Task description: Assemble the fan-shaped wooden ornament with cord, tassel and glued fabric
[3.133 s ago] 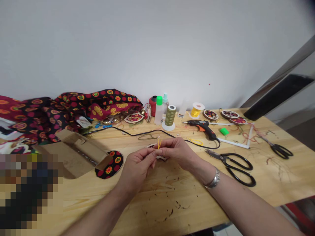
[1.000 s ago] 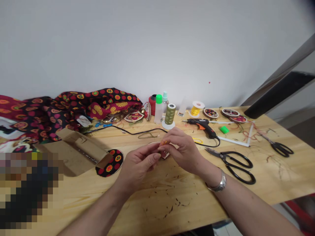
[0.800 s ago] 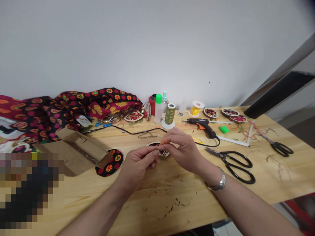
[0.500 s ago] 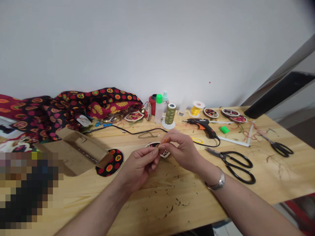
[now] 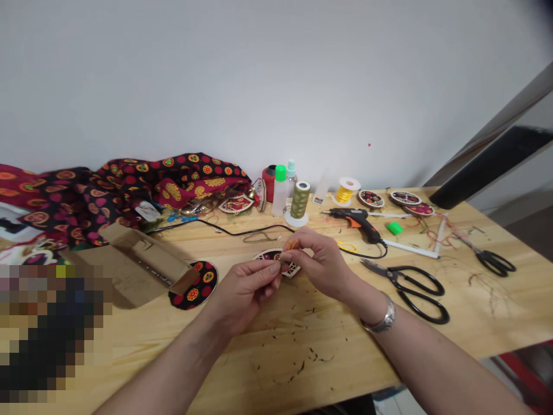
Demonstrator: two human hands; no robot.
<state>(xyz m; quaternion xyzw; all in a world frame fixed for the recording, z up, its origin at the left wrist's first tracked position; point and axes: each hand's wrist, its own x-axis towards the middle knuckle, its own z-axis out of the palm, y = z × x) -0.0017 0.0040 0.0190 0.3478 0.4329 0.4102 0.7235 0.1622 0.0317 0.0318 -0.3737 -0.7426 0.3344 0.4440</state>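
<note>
Close together over the table's middle, my left hand (image 5: 250, 282) and my right hand (image 5: 317, 262) meet at the fingertips, thumbs and fingers pinched. A short bit of yellow cord (image 5: 295, 244) sticks up from my right fingers. What my left fingertips grip is too small and covered to make out. Behind and below the fingers lies a wooden-framed ornament (image 5: 264, 253) with dark patterned fabric, partly hidden. More yellow cord (image 5: 347, 248) rests on the table right of my right hand. Large black-handled scissors (image 5: 401, 282) lie beside my right wrist.
At left are an open cardboard box (image 5: 129, 271), a round patterned fabric piece (image 5: 202, 287) and bunched fabric (image 5: 173, 178). Along the back stand a green thread cone (image 5: 299, 202), a green-capped bottle (image 5: 280, 193) and a yellow spool (image 5: 345, 193). A glue gun (image 5: 358, 222) and smaller scissors (image 5: 495, 260) lie right.
My hands stay in almost the same place, with the fingertips shifting slightly against each other. The view has moved very little.
</note>
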